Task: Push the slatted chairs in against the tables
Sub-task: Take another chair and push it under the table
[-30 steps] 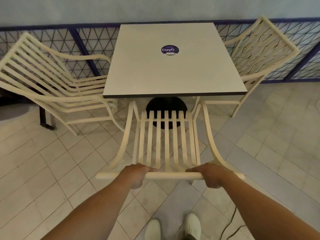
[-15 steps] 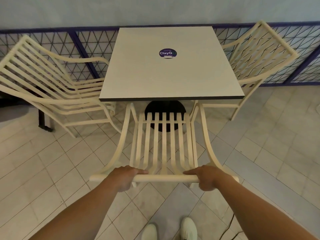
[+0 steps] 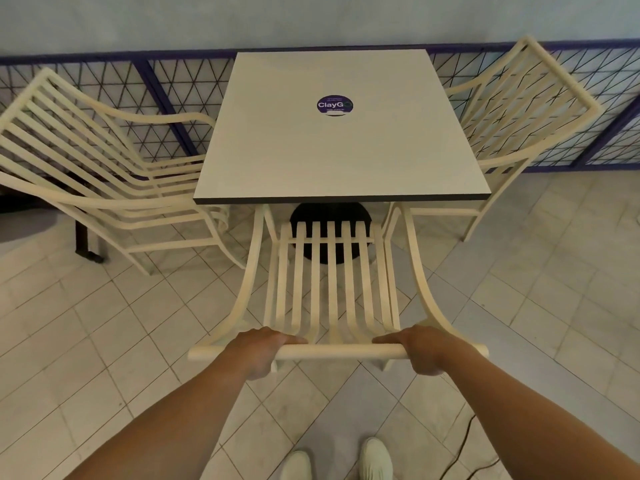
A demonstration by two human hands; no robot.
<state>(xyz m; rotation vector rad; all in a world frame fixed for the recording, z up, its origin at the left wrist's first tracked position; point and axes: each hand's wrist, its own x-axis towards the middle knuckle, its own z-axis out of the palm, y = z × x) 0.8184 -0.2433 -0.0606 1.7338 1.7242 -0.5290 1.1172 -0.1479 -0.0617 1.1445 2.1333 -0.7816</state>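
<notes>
Left hand [image 3: 258,348] and right hand [image 3: 420,346] grip near chair [image 3: 330,282] top rail; seat partly under table [image 3: 341,133]. 2 side chairs look approx. in place.

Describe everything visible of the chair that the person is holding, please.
The middle chair is cream, seemingly painted metal or plastic, with long parallel slats and two curved armrests. It faces the white table; the front of its seat is already under the table's near edge, above the dark round base. It stands on the tiled floor. The left hand and right hand both grip its top rail.
</notes>
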